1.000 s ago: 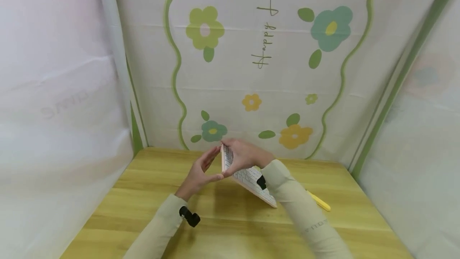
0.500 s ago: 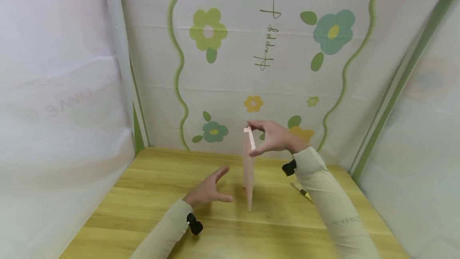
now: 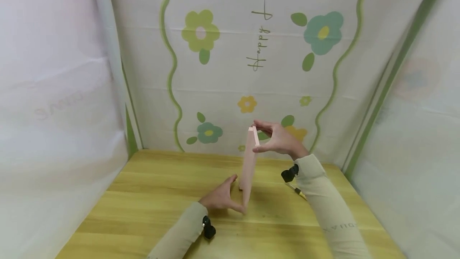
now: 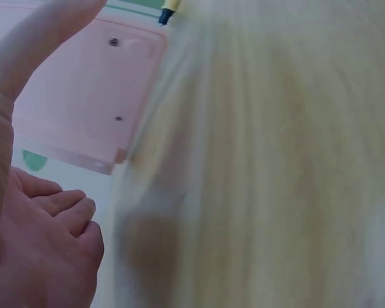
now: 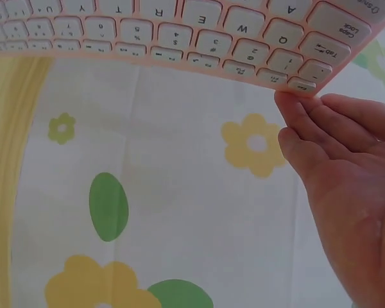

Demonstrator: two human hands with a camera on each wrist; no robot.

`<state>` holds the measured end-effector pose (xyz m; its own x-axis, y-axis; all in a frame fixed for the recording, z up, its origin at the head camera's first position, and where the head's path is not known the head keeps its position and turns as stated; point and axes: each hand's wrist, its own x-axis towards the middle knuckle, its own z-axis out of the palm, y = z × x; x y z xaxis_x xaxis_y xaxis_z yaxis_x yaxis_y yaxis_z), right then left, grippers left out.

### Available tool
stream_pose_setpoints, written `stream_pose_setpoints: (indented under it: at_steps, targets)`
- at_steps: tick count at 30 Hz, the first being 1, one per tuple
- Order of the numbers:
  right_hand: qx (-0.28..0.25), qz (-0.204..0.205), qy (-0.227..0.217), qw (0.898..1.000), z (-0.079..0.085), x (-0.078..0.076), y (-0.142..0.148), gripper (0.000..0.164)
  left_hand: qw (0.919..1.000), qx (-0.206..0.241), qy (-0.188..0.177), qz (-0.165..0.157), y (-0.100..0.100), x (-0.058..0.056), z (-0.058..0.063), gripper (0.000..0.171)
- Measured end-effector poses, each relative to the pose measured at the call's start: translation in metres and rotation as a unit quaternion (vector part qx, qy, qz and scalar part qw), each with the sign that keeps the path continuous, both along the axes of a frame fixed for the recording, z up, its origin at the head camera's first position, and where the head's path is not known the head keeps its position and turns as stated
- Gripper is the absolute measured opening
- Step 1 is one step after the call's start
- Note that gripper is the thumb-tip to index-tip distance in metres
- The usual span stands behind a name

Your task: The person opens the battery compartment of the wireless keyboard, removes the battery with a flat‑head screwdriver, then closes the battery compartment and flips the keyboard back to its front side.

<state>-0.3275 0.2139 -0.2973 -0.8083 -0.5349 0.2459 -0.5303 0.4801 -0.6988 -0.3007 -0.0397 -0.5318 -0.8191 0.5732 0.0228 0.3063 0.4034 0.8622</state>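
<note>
A pink keyboard point(image 3: 249, 165) with white keys stands steeply on end over the wooden table, its lower end close to the tabletop. My right hand point(image 3: 282, 139) pinches its upper end between thumb and fingers. Rows of keys point(image 5: 212, 29) face the right wrist camera. Beside the lower end is my left hand point(image 3: 221, 197), thumb and fingers spread, the thumb tip right at the near lower corner. In the left wrist view the plain pink underside point(image 4: 77, 90) shows small dark screws point(image 4: 114, 42), and the thumb overlaps it.
On the wooden table point(image 3: 154, 195), partly behind the right forearm, lies a yellow-handled screwdriver point(image 3: 297, 191) with a thin metal shaft. White flowered cloth point(image 3: 223, 71) hangs behind the table, and white sheets point(image 3: 64, 131) close off both sides.
The keyboard has turned from slanting with its keys in view to standing on end, underside toward the left. My right hand rose and moved right; my left hand went from the upper end to the lower.
</note>
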Motion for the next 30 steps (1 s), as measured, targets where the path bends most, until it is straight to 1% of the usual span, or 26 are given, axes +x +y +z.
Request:
stream_pose_setpoints:
  at_steps: [3,6,11,14,16,19,23,27,30]
  targets:
    - [-0.002,-0.003,0.004,1.000,0.000,-0.001,0.000,0.106,1.0000,-0.003,-0.004,-0.005,0.005,-0.003,-0.005,0.135]
    - [-0.017,0.001,0.000,1.000,0.002,-0.001,0.001,0.104,0.9999,0.002,0.004,-0.011,0.008,-0.007,-0.008,0.131]
    - [-0.044,-0.004,-0.007,0.999,0.006,-0.001,0.005,0.099,0.9989,0.036,0.018,-0.024,0.008,-0.011,-0.005,0.118]
    - [-0.046,-0.010,-0.009,0.999,0.005,0.000,0.013,0.096,0.9985,0.045,0.025,-0.022,0.001,-0.010,-0.002,0.113]
    - [-0.039,-0.012,-0.012,0.999,0.003,0.000,0.020,0.096,0.9985,0.041,0.031,-0.019,-0.010,-0.010,-0.001,0.112]
    - [-0.013,-0.009,-0.009,1.000,-0.002,0.004,0.032,0.099,0.9980,0.043,0.041,-0.022,-0.032,-0.011,0.000,0.113]
    - [0.043,0.004,0.020,0.999,-0.013,0.012,0.047,0.105,0.9976,0.039,0.053,-0.020,-0.066,-0.012,0.002,0.116]
    - [0.094,0.022,0.039,0.995,-0.030,0.022,0.056,0.114,0.9968,0.003,0.080,-0.002,-0.097,-0.015,0.008,0.121]
    - [0.143,0.021,0.054,0.988,-0.046,0.029,0.060,0.122,0.9953,-0.021,0.095,0.006,-0.114,-0.017,0.018,0.124]
